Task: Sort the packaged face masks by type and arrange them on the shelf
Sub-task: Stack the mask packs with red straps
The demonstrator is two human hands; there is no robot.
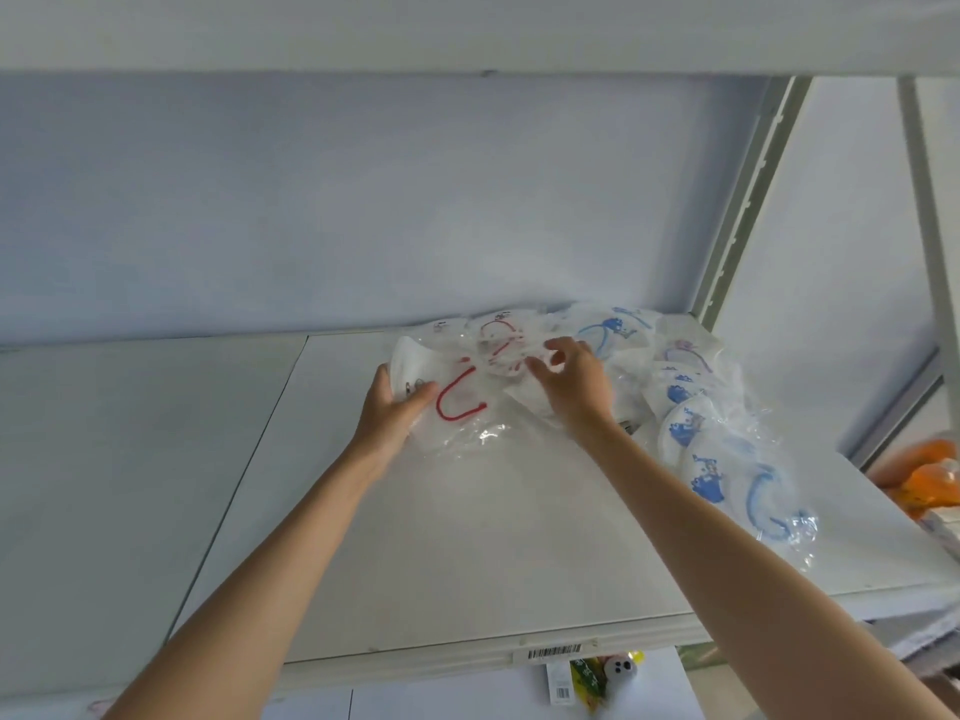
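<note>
Head view: crinkly clear-plastic mask packets (pixel 457 402), smooth shelf (pixel 467 537).

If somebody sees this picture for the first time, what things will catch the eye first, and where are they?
First, the two bare hands at the centre: the left hand grips a packaged mask with a red ear loop, and the right hand reaches into the pile beside it. Next, the heap of packaged masks with blue prints along the right side of the white shelf. Orange packages show at the far right edge.
</note>
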